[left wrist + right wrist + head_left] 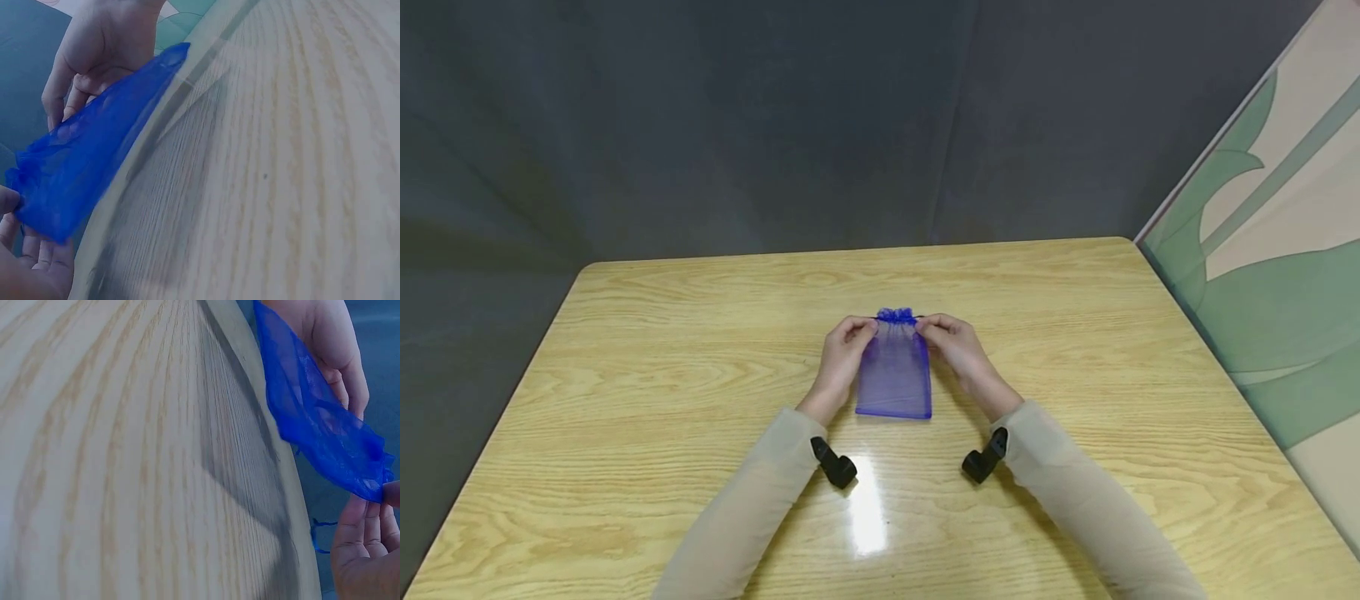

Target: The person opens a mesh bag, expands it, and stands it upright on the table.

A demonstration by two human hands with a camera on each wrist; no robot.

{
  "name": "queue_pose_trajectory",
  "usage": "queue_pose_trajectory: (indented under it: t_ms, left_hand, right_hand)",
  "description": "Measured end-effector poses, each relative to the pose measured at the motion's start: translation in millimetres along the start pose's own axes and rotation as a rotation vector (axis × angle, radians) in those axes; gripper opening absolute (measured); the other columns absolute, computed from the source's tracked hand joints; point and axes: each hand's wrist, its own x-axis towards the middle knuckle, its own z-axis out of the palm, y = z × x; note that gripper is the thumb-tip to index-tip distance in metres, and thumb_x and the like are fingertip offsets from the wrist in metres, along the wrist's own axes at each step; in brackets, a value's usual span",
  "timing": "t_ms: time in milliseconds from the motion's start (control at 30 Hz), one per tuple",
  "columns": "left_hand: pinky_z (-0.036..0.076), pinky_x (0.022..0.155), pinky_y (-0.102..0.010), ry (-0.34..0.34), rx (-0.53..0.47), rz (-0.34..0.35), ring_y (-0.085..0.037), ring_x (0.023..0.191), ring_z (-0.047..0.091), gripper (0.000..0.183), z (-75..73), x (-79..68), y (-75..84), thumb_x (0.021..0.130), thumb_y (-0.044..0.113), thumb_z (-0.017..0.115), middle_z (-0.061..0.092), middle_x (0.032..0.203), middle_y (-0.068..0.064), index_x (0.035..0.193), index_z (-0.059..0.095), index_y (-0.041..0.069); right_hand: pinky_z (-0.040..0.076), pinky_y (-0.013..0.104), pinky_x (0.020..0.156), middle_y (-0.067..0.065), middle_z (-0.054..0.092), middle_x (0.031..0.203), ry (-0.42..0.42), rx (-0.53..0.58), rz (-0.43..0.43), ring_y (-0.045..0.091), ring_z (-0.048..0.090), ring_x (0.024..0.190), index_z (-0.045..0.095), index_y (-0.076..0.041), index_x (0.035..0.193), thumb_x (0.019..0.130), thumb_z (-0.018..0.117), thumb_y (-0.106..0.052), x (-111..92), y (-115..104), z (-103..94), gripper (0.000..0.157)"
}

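A blue sheer drawstring pouch [894, 375] hangs between my two hands over the middle of the table, its gathered neck toward the far side. My left hand [844, 354] pinches the pouch's upper left corner between thumb and fingers. At the upper right corner, my right hand [958, 350] pinches it the same way. In the left wrist view the pouch [94, 150] is held off the tabletop, casting a shadow. A loop of blue cord [320, 537] dangles near the right fingers in the right wrist view. Whatever the pouch may hold cannot be made out.
The wood-grain table [662, 400] spreads out on all sides of the hands. Behind it hangs a dark curtain [775, 125]. A panel with green leaf shapes [1285, 317] borders the right edge. Black wrist cameras [838, 468] sit on both sleeves.
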Motion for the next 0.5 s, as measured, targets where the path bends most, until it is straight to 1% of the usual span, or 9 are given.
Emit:
queue_pose_trajectory:
  t_ms: [133, 267, 400, 500]
  left_hand:
    - [0.044, 0.074, -0.02, 0.019, 0.005, -0.009, -0.01, 0.085, 0.055, 0.022, -3.3, 0.6, -0.5, 0.096, 0.018, 0.057, 0.063, 0.092, 0.002, 0.109, 0.063, 0.002]
    - [0.044, 0.071, -0.019, 0.023, 0.004, -0.01, -0.006, 0.08, 0.053, 0.023, -4.6, 1.9, -1.8, 0.096, 0.018, 0.057, 0.062, 0.092, 0.002, 0.11, 0.063, 0.002]
    - [0.045, 0.072, -0.017, 0.018, -0.011, -0.007, -0.004, 0.08, 0.053, 0.024, -4.3, 3.0, -4.1, 0.095, 0.016, 0.057, 0.061, 0.094, 0.002, 0.111, 0.063, 0.0]
    - [0.045, 0.073, -0.017, 0.005, 0.005, -0.008, -0.004, 0.082, 0.053, 0.025, -4.7, 3.0, -5.1, 0.095, 0.016, 0.058, 0.062, 0.097, 0.0, 0.113, 0.063, 0.0]
  right_hand:
    - [0.049, 0.015, 0.07, -0.017, 0.06, 0.078, 0.005, 0.014, 0.006, 0.0, 0.055, 0.073, 0.062, -0.014, 0.091, 0.094, 0.055, -0.011, 0.0, -0.4, -1.9, 0.008]
    - [0.049, 0.015, 0.069, -0.016, 0.06, 0.077, 0.003, 0.025, 0.013, -0.001, 0.055, 0.072, 0.062, -0.015, 0.089, 0.094, 0.055, -0.011, 0.2, -0.9, -3.6, 0.009]
    - [0.049, 0.014, 0.069, -0.015, 0.061, 0.08, -0.014, 0.007, 0.017, -0.001, 0.055, 0.074, 0.062, -0.009, 0.098, 0.094, 0.054, -0.012, 0.2, -0.7, -4.8, 0.009]
    - [0.048, 0.014, 0.069, -0.015, 0.06, 0.082, -0.029, -0.023, 0.017, -0.001, 0.054, 0.076, 0.06, -0.001, 0.11, 0.096, 0.053, -0.012, 0.1, -0.3, -5.5, 0.02]
